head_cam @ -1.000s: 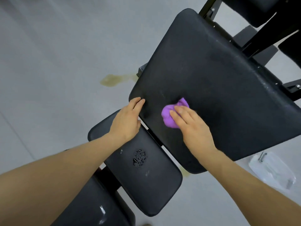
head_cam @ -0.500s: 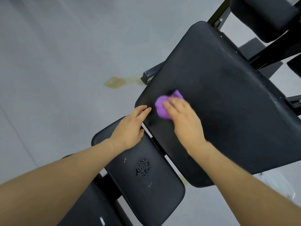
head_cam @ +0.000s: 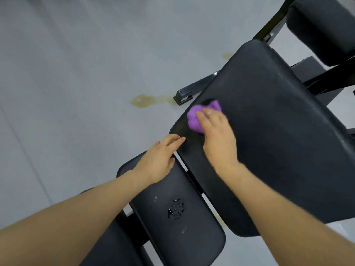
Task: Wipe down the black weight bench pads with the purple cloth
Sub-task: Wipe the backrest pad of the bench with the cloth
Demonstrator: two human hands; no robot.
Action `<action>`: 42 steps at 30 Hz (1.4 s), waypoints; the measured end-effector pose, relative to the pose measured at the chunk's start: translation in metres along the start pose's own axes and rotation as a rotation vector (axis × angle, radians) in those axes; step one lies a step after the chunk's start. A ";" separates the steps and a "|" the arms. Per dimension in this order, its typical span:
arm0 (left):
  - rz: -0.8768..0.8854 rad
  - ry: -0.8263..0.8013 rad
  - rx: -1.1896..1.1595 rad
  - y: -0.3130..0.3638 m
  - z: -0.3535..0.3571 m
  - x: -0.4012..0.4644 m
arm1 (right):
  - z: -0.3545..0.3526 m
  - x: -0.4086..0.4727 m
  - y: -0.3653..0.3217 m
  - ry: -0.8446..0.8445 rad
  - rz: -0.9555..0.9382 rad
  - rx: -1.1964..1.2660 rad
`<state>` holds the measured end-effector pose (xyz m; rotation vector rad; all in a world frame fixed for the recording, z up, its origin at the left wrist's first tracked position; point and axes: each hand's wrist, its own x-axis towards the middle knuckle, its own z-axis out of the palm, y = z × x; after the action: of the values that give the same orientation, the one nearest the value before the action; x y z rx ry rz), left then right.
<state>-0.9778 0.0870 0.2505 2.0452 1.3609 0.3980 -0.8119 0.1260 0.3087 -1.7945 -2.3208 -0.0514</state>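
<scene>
The right hand (head_cam: 218, 135) presses the bunched purple cloth (head_cam: 197, 118) under fairly straight fingers, now nearer the large back pad's (head_cam: 269, 141) lower-left corner than a second ago. The left hand (head_cam: 158, 162), open, rests its fingertips on that pad's edge above the seat pad (head_cam: 172, 217), as before.
</scene>
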 end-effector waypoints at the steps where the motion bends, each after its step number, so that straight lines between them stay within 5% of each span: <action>1: -0.002 -0.004 0.010 -0.001 -0.001 -0.002 | 0.004 -0.015 -0.004 -0.028 -0.050 -0.005; 6: -0.105 0.003 0.090 -0.006 -0.006 -0.020 | -0.010 -0.015 0.003 -0.139 -0.291 -0.057; 12: -0.158 0.010 0.108 -0.005 -0.003 -0.021 | -0.007 0.033 0.000 0.045 0.059 -0.053; 20: -0.167 -0.068 0.150 -0.003 -0.002 -0.020 | 0.016 -0.012 -0.025 -0.169 -0.365 -0.045; 27: -0.118 -0.061 0.141 -0.009 -0.001 -0.022 | -0.001 0.030 -0.015 -0.007 -0.100 -0.150; 38: -0.123 -0.043 0.162 -0.009 0.004 -0.024 | -0.002 -0.100 0.013 -0.273 -0.384 -0.111; 42: -0.131 -0.048 0.159 -0.008 0.004 -0.024 | 0.010 -0.039 -0.005 -0.145 -0.392 -0.141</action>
<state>-0.9914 0.0663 0.2445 2.0631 1.5293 0.1885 -0.8085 0.0890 0.2919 -1.4116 -2.8055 -0.1523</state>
